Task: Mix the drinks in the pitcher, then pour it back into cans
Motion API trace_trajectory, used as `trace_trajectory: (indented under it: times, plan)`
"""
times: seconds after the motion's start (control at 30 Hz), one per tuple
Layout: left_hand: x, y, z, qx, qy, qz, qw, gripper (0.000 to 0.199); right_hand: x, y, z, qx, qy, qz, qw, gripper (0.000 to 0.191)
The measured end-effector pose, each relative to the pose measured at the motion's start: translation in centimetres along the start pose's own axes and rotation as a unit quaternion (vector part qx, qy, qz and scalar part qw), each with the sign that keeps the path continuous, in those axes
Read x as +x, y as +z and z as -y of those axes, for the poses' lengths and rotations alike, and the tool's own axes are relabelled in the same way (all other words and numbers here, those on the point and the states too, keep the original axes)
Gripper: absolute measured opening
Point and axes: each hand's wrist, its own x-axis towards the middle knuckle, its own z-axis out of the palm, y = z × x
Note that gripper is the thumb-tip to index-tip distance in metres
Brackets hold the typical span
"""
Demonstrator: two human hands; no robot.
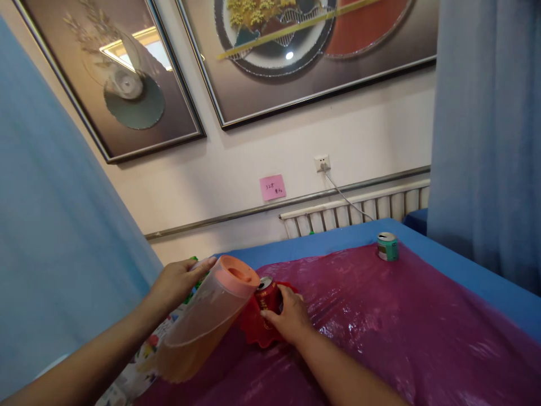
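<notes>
My left hand (180,279) is closed on the handle of a translucent pitcher (203,321) with an orange lid. The pitcher tilts to the right, amber liquid inside it, and its lid edge is at the top of a red can (267,299). Whether liquid is flowing cannot be made out. My right hand (289,313) grips the can from its right side. Under and around the can lies a red scalloped mat (256,330). Farther back at the right, a green can (387,248) stands upright on the purple plastic sheet (380,321).
The sheet covers much of a blue table (448,251). Green and patterned items (147,355) lie at the left, partly behind my left arm. Blue curtains (482,129) hang on both sides. Behind the table are a radiator (359,208) and a plugged-in cable.
</notes>
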Motion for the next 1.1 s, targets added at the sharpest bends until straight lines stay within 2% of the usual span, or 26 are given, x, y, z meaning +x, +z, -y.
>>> trace_trajectory:
  times: [0.27,0.47,1.1]
  plan:
    - [-0.24,-0.02,-0.02,-0.013,0.001,0.008,1.000,0.058,0.03,0.13,-0.17,-0.010,-0.006,-0.002,1.000,0.059]
    - [-0.11,-0.13,0.00,0.023,0.008,-0.003,1.000,0.060,-0.06,0.09,-0.03,-0.014,-0.003,-0.003,1.000,0.058]
    - [-0.06,-0.17,-0.52,0.031,-0.004,0.011,0.999,0.061,-0.09,-0.05,0.11,-0.009,0.002,0.007,1.000,0.059]
